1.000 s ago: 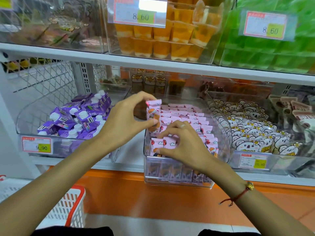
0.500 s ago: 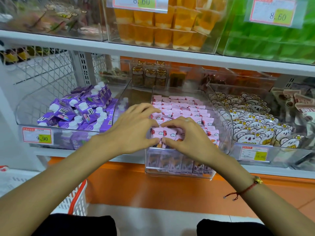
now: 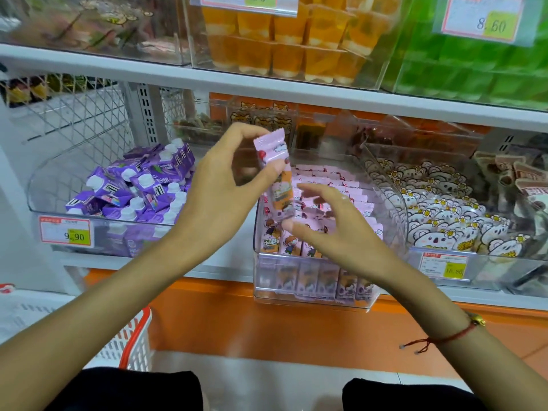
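Up from the packed rows, where both hands pressed half a second ago, the left hand (image 3: 219, 188) has risen and now pinches a pink packet (image 3: 271, 152) by its upper part between thumb and fingertips, so that it hangs upright in the air above the front left of the clear bin (image 3: 311, 298). At the far left a white basket (image 3: 130, 336) with a red rim is cut off by the person's forearm and the frame edge. Next comes a curved tray of purple pouches (image 3: 133, 185) with white caps, and a price tag (image 3: 65, 232) reading 9.90 on its front wall. The packet's lower half is smeared by motion, and its print cannot be read. Under it, the bin holds tight rows of the same pink packets, those behind the front wall dimmed by the plastic. The right hand (image 3: 335, 226) hovers over these rows with fingers loosely spread and holding nothing; its thumb tip lies just at the packet's lower end, though the blur hides whether they touch. A red string bracelet (image 3: 444, 339) circles that wrist. Farther right, a tray of koala-printed packets (image 3: 444, 221) carries a tag (image 3: 444, 265) reading 16.80, and the brownish goods beyond it are cut off at the edge.
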Motion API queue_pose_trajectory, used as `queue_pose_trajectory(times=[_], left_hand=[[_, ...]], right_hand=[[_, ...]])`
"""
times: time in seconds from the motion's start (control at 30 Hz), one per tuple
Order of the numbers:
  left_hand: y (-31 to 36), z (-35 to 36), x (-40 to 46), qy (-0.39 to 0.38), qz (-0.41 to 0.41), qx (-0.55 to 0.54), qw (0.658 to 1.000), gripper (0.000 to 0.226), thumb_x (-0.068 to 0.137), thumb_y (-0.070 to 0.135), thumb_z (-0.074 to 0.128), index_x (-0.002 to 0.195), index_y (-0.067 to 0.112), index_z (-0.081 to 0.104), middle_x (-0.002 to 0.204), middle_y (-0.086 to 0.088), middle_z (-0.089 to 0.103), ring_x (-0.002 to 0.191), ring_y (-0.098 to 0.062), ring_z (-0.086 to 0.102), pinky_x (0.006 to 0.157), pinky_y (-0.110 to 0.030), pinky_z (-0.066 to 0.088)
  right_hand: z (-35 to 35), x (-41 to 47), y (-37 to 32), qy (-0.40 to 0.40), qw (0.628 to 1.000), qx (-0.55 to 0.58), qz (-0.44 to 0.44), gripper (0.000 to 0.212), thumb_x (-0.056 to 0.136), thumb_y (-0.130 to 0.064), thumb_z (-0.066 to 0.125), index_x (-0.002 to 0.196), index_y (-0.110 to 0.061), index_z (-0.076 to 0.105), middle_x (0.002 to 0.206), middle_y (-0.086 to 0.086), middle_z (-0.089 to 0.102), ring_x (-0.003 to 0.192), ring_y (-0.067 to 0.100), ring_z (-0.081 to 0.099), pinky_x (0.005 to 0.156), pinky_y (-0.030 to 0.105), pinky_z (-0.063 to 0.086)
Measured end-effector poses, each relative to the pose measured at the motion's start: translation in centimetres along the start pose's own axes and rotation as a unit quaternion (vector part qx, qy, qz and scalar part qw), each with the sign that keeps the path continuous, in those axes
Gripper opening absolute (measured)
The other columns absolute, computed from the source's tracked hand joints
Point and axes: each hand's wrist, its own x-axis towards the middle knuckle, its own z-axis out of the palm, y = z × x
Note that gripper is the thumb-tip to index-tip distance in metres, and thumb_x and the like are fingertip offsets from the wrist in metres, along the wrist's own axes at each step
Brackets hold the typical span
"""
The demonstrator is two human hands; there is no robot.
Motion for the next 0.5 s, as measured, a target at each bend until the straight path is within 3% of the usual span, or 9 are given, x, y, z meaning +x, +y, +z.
queue_pose_trajectory(times=[0.07,0.13,0.2,0.27,0.4,0.5], left_hand=[[0.5,0.5,-0.1,-0.002,-0.01,-0.044,0.999,0.025,0.088,0.012,0.067,0.106,0.025,0.055,0.098,0.019,0.065,0.092,0.007,0.063,0.075,-0.007,0.047],[0.4,0.9,-0.3,-0.008,-0.035,-0.082,0.996,0.028,0.088,0.012,0.067,0.111,0.023,0.057,0.105,0.015,0.067,0.097,0.004,0.064,0.077,-0.007,0.047],[0.0,1.4,-0.5,-0.01,-0.066,-0.109,0.992,0.037,0.088,0.015,0.066,0.122,0.021,0.054,0.117,0.012,0.064,0.105,0.002,0.062,0.081,-0.009,0.047],[-0.4,1.7,-0.9,-0.014,-0.094,-0.106,0.99,0.04,0.09,0.016,0.063,0.128,0.022,0.05,0.125,0.01,0.059,0.11,0.001,0.059,0.084,-0.008,0.046],[-1.0,2.3,-1.7,-0.06,-0.11,-0.047,0.991,0.039,0.084,0.004,0.065,0.107,0.034,0.056,0.112,0.02,0.059,0.104,0.001,0.057,0.078,-0.01,0.048],[-1.0,2.7,-2.1,-0.083,-0.099,-0.007,0.992,0.044,0.072,0.015,0.074,0.105,0.037,0.055,0.105,0.023,0.058,0.1,-0.001,0.057,0.078,-0.016,0.051]], right_hand=[[0.1,-0.1,-1.1,-0.004,0.991,0.132,-0.004,0.054,0.081,-0.058,0.055,0.131,-0.038,0.048,0.128,-0.017,0.053,0.12,0.003,0.048,0.101,0.031,0.041],[0.2,0.0,-1.8,0.011,0.984,0.18,-0.018,0.037,0.089,-0.043,0.057,0.124,-0.033,0.056,0.112,-0.014,0.062,0.107,0.007,0.057,0.094,0.029,0.047],[0.3,0.1,-2.0,0.04,0.974,0.225,-0.006,0.027,0.09,-0.03,0.061,0.117,-0.026,0.061,0.096,-0.012,0.068,0.094,0.007,0.063,0.083,0.021,0.05],[0.3,0.1,-1.8,0.06,0.948,0.308,0.044,0.016,0.09,-0.024,0.063,0.105,-0.027,0.062,0.082,-0.019,0.071,0.082,-0.003,0.066,0.074,0.011,0.05],[0.2,0.3,-1.2,0.054,0.914,0.386,0.11,0.008,0.092,-0.024,0.061,0.099,-0.021,0.063,0.081,-0.012,0.073,0.078,-0.001,0.067,0.074,0.016,0.049],[0.2,0.2,-1.4,0.062,0.906,0.405,0.111,0.012,0.091,-0.023,0.062,0.102,-0.018,0.064,0.085,-0.006,0.074,0.08,0.003,0.069,0.069,0.015,0.051]])
